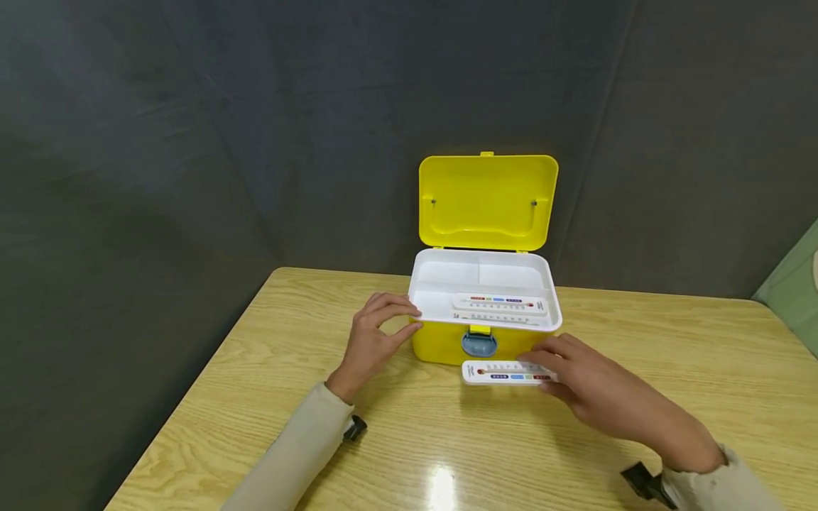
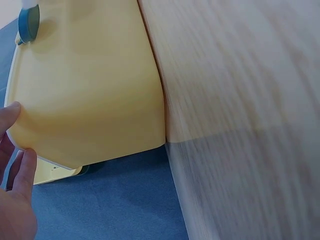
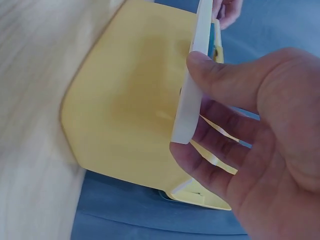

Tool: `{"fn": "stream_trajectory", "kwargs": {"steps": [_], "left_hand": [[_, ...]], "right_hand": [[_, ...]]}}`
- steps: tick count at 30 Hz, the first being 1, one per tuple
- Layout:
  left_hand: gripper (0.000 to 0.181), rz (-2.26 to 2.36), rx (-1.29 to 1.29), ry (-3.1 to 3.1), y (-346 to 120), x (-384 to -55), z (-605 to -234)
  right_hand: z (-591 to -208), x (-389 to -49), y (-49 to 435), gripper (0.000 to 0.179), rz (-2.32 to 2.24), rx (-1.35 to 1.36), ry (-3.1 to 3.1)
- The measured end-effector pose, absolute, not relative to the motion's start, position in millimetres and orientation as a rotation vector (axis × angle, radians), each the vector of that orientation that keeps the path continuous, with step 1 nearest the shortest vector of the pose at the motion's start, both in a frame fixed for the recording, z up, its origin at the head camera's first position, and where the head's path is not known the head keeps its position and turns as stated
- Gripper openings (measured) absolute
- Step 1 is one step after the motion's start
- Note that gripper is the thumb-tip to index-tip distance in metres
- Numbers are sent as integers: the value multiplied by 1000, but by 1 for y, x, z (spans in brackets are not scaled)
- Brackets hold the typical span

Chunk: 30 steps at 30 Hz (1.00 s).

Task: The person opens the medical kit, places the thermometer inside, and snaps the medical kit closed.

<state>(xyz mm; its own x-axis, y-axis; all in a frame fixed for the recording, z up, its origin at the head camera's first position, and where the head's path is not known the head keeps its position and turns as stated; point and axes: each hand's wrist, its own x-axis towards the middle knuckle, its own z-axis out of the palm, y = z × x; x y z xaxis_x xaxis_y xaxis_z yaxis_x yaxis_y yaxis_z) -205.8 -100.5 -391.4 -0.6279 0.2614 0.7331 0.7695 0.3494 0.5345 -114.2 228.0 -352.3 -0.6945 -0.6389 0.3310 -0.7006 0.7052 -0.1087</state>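
Observation:
A yellow storage box (image 1: 441, 344) with a raised lid (image 1: 488, 202) stands on the table. In its white tray (image 1: 431, 301), two white thermometers lie side by side; the rear thermometer (image 1: 501, 304) shows more fully. My left hand (image 1: 377, 337) holds the tray rim at the box's front left corner, with thumb (image 2: 9, 116) and fingers on either side of the corner. In front of the box, my right hand (image 1: 591, 387) pinches another white thermometer (image 1: 501, 372) by its right end, above the table. The right wrist view shows this thermometer (image 3: 192, 100) edge-on between thumb and fingers.
A blue-grey latch (image 1: 479, 345) sits on the box's front. The wooden table (image 1: 287, 312) ends at a dark curtain (image 1: 319, 142) behind the box. Something light green (image 1: 795, 291) is at the far right edge of the head view.

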Motion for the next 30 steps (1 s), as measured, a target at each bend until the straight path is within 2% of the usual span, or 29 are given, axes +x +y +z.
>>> {"fn": "stream_trajectory", "kwargs": {"steps": [17, 30], "left_hand": [[17, -1258, -909, -2057, -101, -207, -395], [17, -1270, -910, -2058, -98, -205, -396]], "right_hand": [[-321, -123, 233, 50, 317, 1070, -2542], [-303, -141, 232, 42, 282, 1030, -2548]]}}
